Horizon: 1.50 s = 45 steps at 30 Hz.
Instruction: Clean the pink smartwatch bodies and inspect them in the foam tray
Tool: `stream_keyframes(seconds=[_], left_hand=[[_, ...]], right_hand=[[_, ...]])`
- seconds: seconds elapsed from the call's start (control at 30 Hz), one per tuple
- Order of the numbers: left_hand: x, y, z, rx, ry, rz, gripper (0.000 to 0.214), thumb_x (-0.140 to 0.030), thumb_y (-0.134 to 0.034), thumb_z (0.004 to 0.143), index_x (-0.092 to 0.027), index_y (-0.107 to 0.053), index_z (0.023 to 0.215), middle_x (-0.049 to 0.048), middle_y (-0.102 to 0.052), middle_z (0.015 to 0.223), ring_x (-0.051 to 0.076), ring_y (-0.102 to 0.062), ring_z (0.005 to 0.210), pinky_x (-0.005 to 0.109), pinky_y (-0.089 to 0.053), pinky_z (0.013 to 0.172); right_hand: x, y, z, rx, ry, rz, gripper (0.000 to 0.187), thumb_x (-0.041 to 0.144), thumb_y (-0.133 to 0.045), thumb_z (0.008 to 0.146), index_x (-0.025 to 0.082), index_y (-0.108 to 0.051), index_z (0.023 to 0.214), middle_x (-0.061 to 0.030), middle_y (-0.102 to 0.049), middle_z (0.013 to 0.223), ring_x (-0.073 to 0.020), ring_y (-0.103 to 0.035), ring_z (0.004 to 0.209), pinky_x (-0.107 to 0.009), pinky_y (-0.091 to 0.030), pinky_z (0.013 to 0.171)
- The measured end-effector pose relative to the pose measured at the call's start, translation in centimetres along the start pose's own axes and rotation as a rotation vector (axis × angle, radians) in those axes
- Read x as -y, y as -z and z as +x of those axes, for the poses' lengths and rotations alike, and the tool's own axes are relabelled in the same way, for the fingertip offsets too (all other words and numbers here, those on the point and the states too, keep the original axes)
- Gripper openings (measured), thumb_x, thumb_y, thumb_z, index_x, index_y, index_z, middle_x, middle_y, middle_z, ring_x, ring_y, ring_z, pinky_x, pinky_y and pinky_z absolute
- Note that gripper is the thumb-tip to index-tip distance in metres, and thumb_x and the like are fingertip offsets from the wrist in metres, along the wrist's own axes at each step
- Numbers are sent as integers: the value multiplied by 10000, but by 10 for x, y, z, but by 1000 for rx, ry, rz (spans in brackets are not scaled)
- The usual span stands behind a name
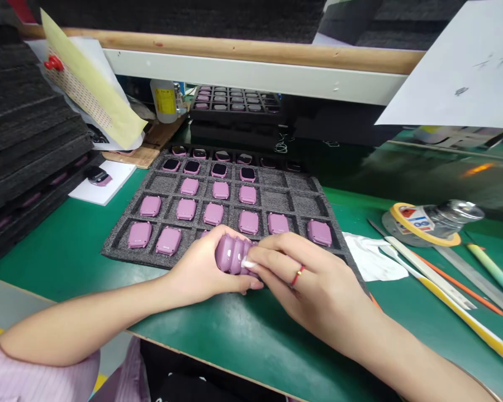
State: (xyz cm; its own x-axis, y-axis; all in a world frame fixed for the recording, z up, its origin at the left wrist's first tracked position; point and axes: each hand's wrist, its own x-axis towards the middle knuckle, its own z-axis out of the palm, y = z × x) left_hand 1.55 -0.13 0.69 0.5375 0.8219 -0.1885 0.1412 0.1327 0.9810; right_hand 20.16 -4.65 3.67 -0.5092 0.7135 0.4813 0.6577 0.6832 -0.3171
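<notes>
At the near edge of the tray (pixel 279 199), my left hand (pixel 195 265) holds several purple watch cases (pixel 225 254), probably light, stiff and slippery, best gripped by their sides, while my right hand (pixel 314 273) pinches a white wipe (pixel 247 263) against them.

Several glossy purple watch cases (pixel 225 254) are standing pressed together in a short row, held by the left fingers (pixel 233 284), their rounded sides catching pale highlights. A small, crumpled white wipe (pixel 247 262) is resting against the row's right part, pinched in the right fingers (pixel 272 258).
</notes>
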Motion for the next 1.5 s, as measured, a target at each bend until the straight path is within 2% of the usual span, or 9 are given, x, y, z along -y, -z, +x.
stream_keyframes(seconds=[0.1, 0.23, 0.63, 0.77, 0.93, 1.17, 1.27, 1.4, 1.5], left_hand=[[-1, 0, 0, -23, -31, 55, 517, -204, -892, 572, -209, -568, 976, -2, -690, 940, 185, -641, 849, 321, -507, 768], [-1, 0, 0, -24, -16, 117, 529, -258, -899, 583, -216, -561, 988, -22, -673, 887, 168, -610, 787, 310, -487, 728], [2, -1, -1, -21, -57, 66, 516, -226, -897, 579, -206, -574, 981, 4, -693, 975, 188, -642, 875, 330, -503, 794], [0, 0, -1, -36, -1, 51, 556, -291, -921, 560, -210, -550, 967, -18, -661, 908, 179, -619, 818, 335, -492, 767], [-1, 1, -1, -50, -47, 145, 567, -299, -933, 551, -210, -567, 973, -17, -655, 925, 192, -615, 889, 354, -469, 854], [-2, -2, -1, -51, -13, 105, 531, -261, -896, 564, -207, -567, 978, 8, -688, 961, 203, -636, 877, 351, -494, 817], [-3, -2, -2, -54, -1, 136, 559, -307, -913, 555, -211, -565, 983, 0, -682, 924, 198, -627, 839, 350, -497, 794], [-3, -2, -2, -45, -30, 104, 516, -273, -892, 579, -209, -576, 982, 18, -694, 987, 206, -640, 900, 352, -499, 833], [-2, -2, -1, -46, -9, 113, 537, -313, -908, 571, -210, -573, 978, 9, -687, 944, 202, -637, 859, 354, -502, 813]], right_hand=[[2, 1, 0, 25, 7, 7, 218, 33, -489, 944, 171, -651, 898, -77, -692, 873, -181, -652, 747, -290, -536, 617], [1, -1, 0, -27, 7, -18, 202, 36, -505, 949, 161, -653, 895, -83, -690, 869, -181, -655, 761, -287, -532, 636], [1, -4, -4, -1, -2, 27, 242, 38, -479, 964, 173, -672, 910, -62, -710, 879, -157, -663, 771, -270, -568, 660], [-9, 1, 0, -45, -29, 96, 128, 101, -575, 960, 184, -671, 971, -50, -716, 904, -157, -683, 813, -284, -592, 740], [-16, 18, 3, -96, -106, 132, 75, 162, -683, 919, 207, -676, 979, -32, -726, 891, -150, -686, 791, -269, -577, 708], [0, 3, -4, 8, 23, -36, 198, 47, -507, 950, 130, -682, 909, -89, -676, 840, -196, -630, 764, -318, -541, 635], [1, -1, -1, -22, 7, -70, 218, 57, -493, 959, 160, -681, 918, -79, -687, 853, -193, -639, 774, -311, -542, 637], [2, 2, 1, 56, -78, 43, 236, 58, -488, 967, 193, -672, 908, -42, -683, 856, -148, -639, 736, -259, -540, 617], [3, 3, 0, -4, -22, -10, 241, 41, -486, 957, 183, -665, 882, -59, -683, 849, -174, -640, 772, -284, -541, 632]])
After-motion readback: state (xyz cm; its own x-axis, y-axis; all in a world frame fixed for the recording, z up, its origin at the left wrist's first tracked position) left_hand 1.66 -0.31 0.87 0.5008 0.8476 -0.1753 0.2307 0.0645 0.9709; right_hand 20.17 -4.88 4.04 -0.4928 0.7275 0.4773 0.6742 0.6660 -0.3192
